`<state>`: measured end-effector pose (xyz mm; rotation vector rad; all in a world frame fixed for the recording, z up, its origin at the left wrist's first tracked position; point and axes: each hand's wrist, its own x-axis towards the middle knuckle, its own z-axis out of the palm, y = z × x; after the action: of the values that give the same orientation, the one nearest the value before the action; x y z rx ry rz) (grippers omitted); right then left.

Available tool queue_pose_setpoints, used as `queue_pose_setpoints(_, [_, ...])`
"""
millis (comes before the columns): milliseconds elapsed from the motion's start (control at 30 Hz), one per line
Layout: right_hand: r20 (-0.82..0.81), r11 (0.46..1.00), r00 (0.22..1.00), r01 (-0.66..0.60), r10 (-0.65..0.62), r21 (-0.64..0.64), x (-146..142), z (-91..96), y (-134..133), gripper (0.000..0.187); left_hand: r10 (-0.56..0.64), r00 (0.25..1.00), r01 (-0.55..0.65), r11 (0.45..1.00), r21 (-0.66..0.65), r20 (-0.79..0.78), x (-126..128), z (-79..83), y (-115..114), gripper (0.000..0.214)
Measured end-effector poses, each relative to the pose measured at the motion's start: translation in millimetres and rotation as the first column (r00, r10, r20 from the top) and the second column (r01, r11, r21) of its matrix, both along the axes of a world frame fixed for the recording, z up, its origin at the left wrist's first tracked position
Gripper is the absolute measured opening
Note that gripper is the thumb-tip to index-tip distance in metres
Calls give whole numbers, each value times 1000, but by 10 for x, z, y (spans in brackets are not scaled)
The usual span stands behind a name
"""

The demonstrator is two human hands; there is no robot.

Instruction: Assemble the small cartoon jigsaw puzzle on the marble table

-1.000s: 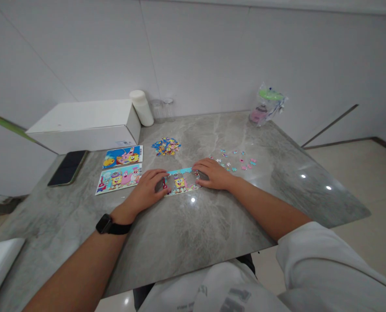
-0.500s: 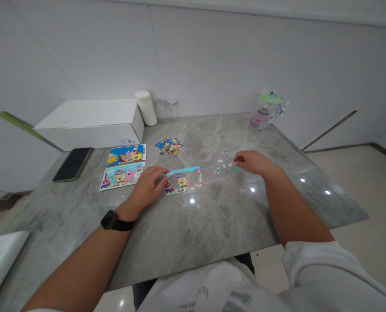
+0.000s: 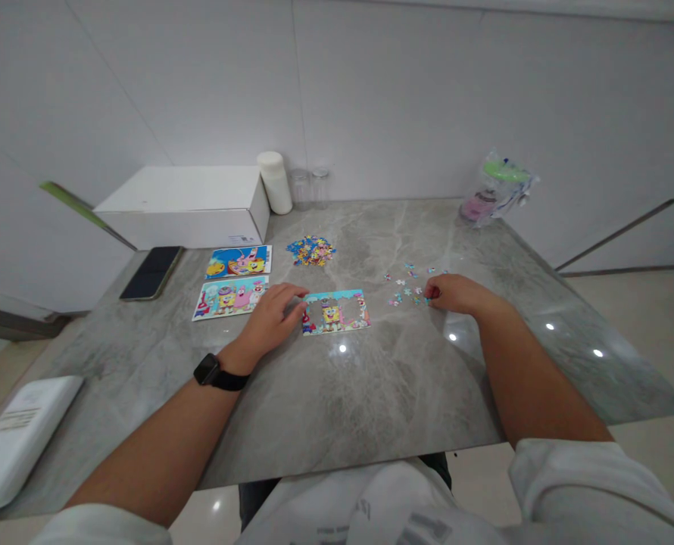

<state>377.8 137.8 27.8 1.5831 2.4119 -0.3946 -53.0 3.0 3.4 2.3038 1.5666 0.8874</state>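
Observation:
A partly assembled jigsaw puzzle (image 3: pixel 331 314), showing a yellow cartoon figure inside a colourful border, lies on the grey table with gaps on both sides of the figure. My left hand (image 3: pixel 273 316), wearing a black watch, rests with fingers extended at its left edge. To the right, several loose puzzle pieces (image 3: pixel 407 291) are scattered. My right hand (image 3: pixel 456 294) is at their right side, thumb and fingers pinched down at a small teal puzzle piece (image 3: pixel 427 300) that is mostly hidden by the fingertips.
Two picture cards (image 3: pixel 238 262) lie left of the puzzle, below a white box (image 3: pixel 183 225). A heap of pieces (image 3: pixel 310 250) sits behind it. Around are a phone (image 3: pixel 152 272), white cylinder (image 3: pixel 275 183), two glasses (image 3: pixel 319 189), bagged cup (image 3: pixel 488 195) and white device (image 3: pixel 24 439).
The camera view has shifted, so the scene sits farther right. My right hand has come down closer to the loose pieces, uncovering pieces behind it. My left hand stays at the puzzle's edge.

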Motion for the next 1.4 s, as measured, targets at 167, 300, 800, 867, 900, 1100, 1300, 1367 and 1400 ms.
queue_pose_setpoints(167, [-33, 1000, 999, -12, 11, -21, 7, 40, -34, 16, -5, 1000, 5, 1000, 8, 13, -10, -24, 4, 30])
queue_pose_setpoints(300, [-201, 995, 979, -43, 24, -90, 22, 126, -46, 7, -24, 999, 23, 999, 29, 23, -22, -60, 13, 28])
queue_pose_setpoints(800, [-775, 963, 586, 33, -236, -268, -307, 26, -69, 30, -62, 998, 62, 998, 22, 32, -11, -64, 25, 25])
queue_pose_setpoints(867, [-774, 963, 588, 30, -235, -269, -315, -6, -61, 28, -61, 998, 61, 998, 19, 32, -7, -61, 26, 24])
queue_pose_setpoints(900, [-772, 963, 591, 29, -232, -268, -319, -18, -59, 27, -60, 998, 59, 998, 17, 33, -4, -58, 26, 23])
queue_pose_setpoints(1100, [-766, 969, 607, 29, -213, -246, -346, -83, -61, 25, -68, 997, 67, 998, 11, 41, 6, -47, 22, 22])
queue_pose_setpoints(1300, [-779, 979, 601, 25, -177, -204, -372, -104, -64, 28, -75, 996, 75, 997, 5, 44, -1, -60, 25, 22])
queue_pose_setpoints(1367, [-778, 979, 602, 38, -181, -198, -398, -98, -76, 29, -72, 996, 73, 997, -2, 42, 1, -55, 23, 21])
queue_pose_setpoints(1400, [-777, 980, 602, 43, -183, -197, -414, -95, -85, 30, -72, 997, 72, 997, -7, 41, 3, -50, 22, 21])
